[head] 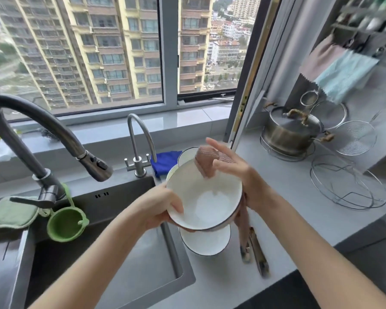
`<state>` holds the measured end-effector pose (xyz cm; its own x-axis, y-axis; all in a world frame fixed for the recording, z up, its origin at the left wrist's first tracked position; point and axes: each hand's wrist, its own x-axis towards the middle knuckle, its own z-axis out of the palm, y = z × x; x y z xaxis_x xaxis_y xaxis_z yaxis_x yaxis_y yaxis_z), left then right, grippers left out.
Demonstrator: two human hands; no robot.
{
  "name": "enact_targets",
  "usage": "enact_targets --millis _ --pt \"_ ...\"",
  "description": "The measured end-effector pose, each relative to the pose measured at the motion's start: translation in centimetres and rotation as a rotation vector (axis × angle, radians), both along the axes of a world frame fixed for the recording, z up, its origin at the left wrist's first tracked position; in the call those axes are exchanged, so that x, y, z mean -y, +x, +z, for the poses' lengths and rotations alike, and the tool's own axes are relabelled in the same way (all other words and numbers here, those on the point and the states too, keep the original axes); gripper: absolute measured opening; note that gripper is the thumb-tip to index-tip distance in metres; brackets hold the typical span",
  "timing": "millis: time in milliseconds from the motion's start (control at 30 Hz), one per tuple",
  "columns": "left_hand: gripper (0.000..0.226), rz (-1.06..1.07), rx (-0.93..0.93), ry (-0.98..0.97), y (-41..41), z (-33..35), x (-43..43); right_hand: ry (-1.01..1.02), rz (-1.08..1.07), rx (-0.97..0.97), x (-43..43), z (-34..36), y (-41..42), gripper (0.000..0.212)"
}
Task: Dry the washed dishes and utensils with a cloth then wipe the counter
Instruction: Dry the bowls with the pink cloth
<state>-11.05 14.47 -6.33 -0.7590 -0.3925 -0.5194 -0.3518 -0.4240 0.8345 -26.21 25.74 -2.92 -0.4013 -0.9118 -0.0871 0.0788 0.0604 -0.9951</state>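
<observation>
Partly, bowl point(205, 204) hides brown cloth point(206, 160).

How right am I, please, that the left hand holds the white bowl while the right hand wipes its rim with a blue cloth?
Only the colour is wrong: in the head view the left hand holds the white bowl while the right hand wipes its rim with a pinkish-brown cloth.

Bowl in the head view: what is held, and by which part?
Left hand grips the white bowl by its left rim, thumb inside. Right hand holds the pinkish cloth by its upper end, at the bowl's far rim.
</observation>
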Motion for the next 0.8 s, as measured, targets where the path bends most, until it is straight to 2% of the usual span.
enact_targets --millis 67,133,167,233,300,367,433,500,600,700,800 --pt "0.061 -0.069 0.041 -0.053 -1.0 0.8 0.1 0.145 0.115 0.160 -0.3 0.6 -1.4 0.064" --pt "0.052 -0.109 0.057 -0.079 -2.0 1.8 0.1 0.279 0.127 0.211 -0.8 1.0 -2.4 0.065" --pt "0.047 -0.124 0.083 -0.131 -2.5 2.3 0.2 0.346 0.114 0.201 -1.1 1.1 -2.9 0.059" --pt "0.047 -0.154 0.136 -0.270 -3.7 3.5 0.4 0.462 0.076 0.185 -1.8 0.9 -3.5 0.032" --pt "0.046 -0.171 0.135 -0.338 -4.8 4.3 0.0 0.497 -0.013 0.184 -2.7 0.3 -3.9 0.036" --pt "0.040 -0.134 0.096 -0.326 -5.4 4.2 -1.2 0.420 -0.125 0.214 -3.6 0.3 -4.7 0.045" --pt "0.035 -0.021 -0.005 -0.204 -6.0 3.0 -3.9 0.350 -0.248 0.254 -4.7 0.4 -6.0 0.046" --pt "0.031 0.192 -0.173 -0.005 -7.2 1.8 -7.6 0.333 -0.353 0.307 -5.7 0.0 -7.4 0.040" --pt "0.036 0.486 -0.353 0.039 -10.3 0.4 -12.1 0.265 -0.418 0.348 -7.3 -1.2 -8.5 0.047" --pt "0.032 0.591 -0.353 -0.018 -12.4 -0.2 -15.3 0.163 -0.442 0.307 -10.5 -1.4 -9.5 0.046" --pt "0.024 0.536 -0.249 0.084 -13.4 0.4 -16.6 0.059 -0.259 0.104 -14.3 -0.4 -11.3 0.048"
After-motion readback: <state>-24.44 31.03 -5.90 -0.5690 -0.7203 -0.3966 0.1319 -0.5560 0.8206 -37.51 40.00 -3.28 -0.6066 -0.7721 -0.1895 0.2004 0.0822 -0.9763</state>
